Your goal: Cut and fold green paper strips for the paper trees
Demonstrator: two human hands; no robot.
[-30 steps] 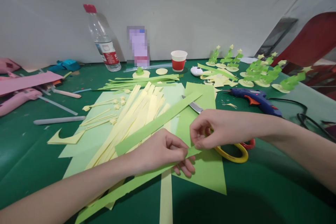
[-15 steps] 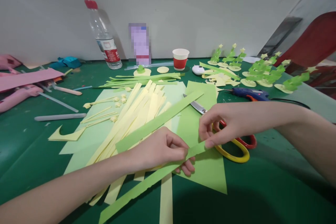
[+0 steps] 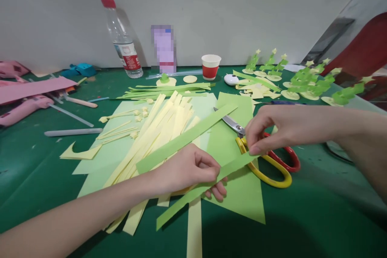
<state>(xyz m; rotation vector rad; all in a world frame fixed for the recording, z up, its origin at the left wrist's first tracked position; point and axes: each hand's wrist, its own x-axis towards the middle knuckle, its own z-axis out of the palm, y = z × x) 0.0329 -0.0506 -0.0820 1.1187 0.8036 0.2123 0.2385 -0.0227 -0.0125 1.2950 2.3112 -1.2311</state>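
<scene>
Two hands pinch one green paper strip (image 3: pixel 205 185) just left of the scissors (image 3: pixel 266 161); your left hand (image 3: pixel 187 169) grips mid-strip, right hand (image 3: pixel 269 129) its end; it looks light, floppy, tearable; hold flat, near the ends.

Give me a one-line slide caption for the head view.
Left hand and right hand pinch a long green paper strip above yellow paper strips and yellow-and-red-handled scissors.

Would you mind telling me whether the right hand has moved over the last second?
Yes: the right hand slid rightward along the scissors, from blades toward handles.
</scene>
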